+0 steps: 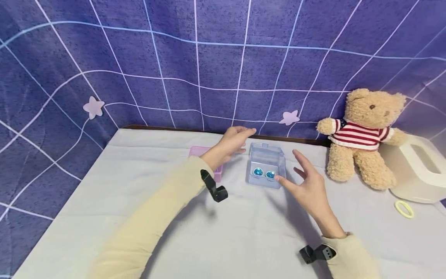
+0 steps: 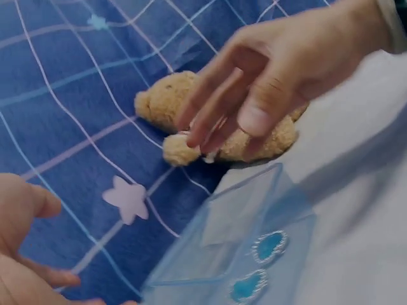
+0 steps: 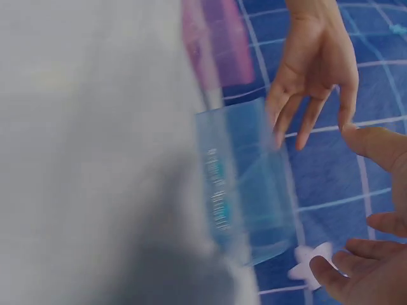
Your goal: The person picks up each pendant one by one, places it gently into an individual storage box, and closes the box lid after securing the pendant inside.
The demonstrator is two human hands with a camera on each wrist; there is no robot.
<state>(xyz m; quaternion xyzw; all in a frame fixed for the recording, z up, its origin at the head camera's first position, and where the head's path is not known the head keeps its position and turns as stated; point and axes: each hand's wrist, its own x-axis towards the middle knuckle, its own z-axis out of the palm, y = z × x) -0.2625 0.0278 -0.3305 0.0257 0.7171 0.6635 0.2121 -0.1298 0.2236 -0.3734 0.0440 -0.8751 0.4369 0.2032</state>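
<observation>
A translucent blue box (image 1: 266, 153) stands on the white cloth with its lid raised. Inside it lie two blue teardrop gems with sparkling rims, the left gem (image 1: 258, 171) and the right gem (image 1: 270, 175). My left hand (image 1: 230, 145) hovers between this box and a pink box (image 1: 198, 150), partly hiding the pink one; its fingers are extended and hold nothing. To the right of the blue box is my right hand (image 1: 310, 190), fingers spread and nothing held. Its thumb tip overlaps the box edge in the head view; in the left wrist view the right hand (image 2: 280, 82) appears above the box.
A teddy bear (image 1: 360, 143) in a striped shirt sits at the back right, beside a cream-coloured container (image 1: 414, 174). A pale yellow ring (image 1: 404, 209) lies in front of them. Behind the table hangs a blue gridded curtain (image 1: 223, 62) with star shapes.
</observation>
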